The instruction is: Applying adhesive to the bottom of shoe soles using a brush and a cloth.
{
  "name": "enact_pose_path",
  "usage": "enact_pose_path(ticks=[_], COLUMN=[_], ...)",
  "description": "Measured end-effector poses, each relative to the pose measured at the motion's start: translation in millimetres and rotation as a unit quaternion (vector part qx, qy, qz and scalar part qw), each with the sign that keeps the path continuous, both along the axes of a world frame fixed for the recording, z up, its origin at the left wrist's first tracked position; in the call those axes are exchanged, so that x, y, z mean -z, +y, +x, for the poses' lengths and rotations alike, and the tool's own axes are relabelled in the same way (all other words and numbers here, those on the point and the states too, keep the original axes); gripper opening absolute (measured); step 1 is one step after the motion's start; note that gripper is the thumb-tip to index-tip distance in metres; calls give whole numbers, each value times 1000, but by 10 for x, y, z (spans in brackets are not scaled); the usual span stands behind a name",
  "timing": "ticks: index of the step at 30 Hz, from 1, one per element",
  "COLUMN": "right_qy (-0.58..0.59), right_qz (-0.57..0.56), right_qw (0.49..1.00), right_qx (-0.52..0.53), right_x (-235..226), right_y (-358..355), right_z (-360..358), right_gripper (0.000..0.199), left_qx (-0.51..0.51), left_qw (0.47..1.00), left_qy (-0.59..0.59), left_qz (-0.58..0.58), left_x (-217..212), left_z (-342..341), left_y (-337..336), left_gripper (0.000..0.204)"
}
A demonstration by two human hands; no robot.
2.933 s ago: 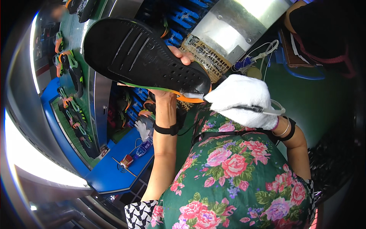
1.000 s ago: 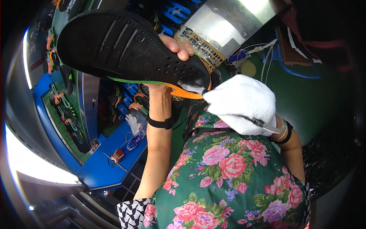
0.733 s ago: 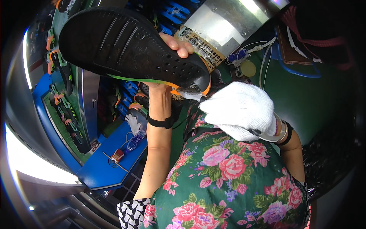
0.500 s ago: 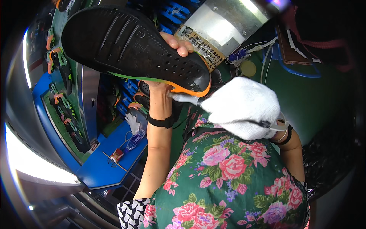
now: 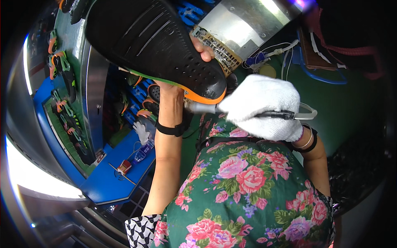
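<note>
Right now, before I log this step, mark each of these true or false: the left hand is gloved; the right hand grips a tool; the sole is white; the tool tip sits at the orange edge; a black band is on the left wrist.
1. The left hand is gloved. False: it is bare; the right hand wears the white glove.
2. The right hand grips a tool. True.
3. The sole is white. False: it is black, with an orange edge.
4. The tool tip sits at the orange edge. True.
5. A black band is on the left wrist. True.
</note>
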State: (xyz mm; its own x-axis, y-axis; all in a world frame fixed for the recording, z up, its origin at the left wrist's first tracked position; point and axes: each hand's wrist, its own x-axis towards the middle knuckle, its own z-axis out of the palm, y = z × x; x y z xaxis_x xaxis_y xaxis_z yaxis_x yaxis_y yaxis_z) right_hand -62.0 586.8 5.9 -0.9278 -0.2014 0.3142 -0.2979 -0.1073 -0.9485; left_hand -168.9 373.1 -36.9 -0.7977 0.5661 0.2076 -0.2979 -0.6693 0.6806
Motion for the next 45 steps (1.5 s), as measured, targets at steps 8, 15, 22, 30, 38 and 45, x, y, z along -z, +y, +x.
enact_pose_path(ticks=[8,15,22,30,38,45], right_qy=[129,179,150,144,188,221], right_qz=[40,131,48,32,119,152], right_qw=[990,974,980,975,956,942], right_qx=[-49,-39,-123,-167,-192,-200], right_x=[132,172,157,141,298,293], right_y=[-56,-60,-5,-43,-81,-73], right_z=[-32,-114,-295,-339,-424,-580], right_gripper=[17,25,25,27,23,18], left_qx=[107,148,189,204,229,177], left_qw=[992,977,955,931,893,854], left_qy=[-61,-151,-211,-209,-276,-232], left_qz=[-21,-35,-91,-218,-274,-431], left_x=[75,39,123,129,128,145], left_z=[-182,-235,-284,-402,-470,-503], left_y=[-83,7,-79,-88,-61,-47], left_gripper=[135,109,126,109,88,76])
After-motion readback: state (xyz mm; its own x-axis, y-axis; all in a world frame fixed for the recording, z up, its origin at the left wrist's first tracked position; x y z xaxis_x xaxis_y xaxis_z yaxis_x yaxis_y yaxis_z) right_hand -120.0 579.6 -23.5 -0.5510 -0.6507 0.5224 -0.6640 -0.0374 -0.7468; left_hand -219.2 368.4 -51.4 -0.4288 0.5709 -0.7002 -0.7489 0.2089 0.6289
